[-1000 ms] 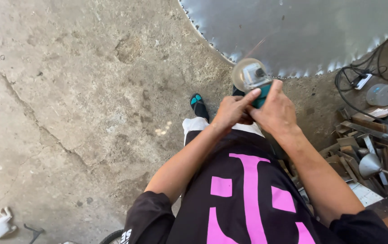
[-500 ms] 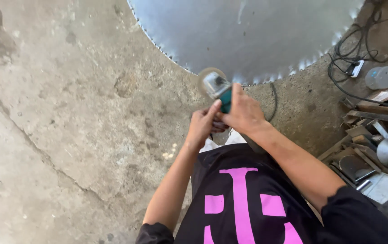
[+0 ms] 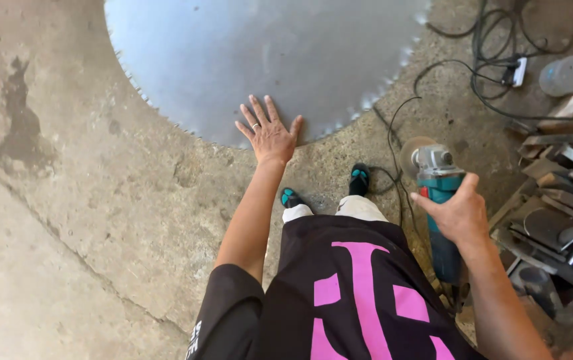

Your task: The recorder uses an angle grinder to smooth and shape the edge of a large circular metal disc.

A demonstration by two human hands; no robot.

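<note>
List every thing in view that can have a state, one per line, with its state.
Saw blade: flat on the concrete floor.
Left hand: open, palm down on the blade's edge.
Right hand: closed around the grinder.
Grinder: held off the blade, disc up; spinning or not, cannot tell.
Cable: loose on the floor.

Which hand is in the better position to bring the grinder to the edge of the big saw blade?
Right, probably. The right hand already grips the grinder, off the blade. The left hand lies flat and open on the saw blade near its toothed edge.
</note>
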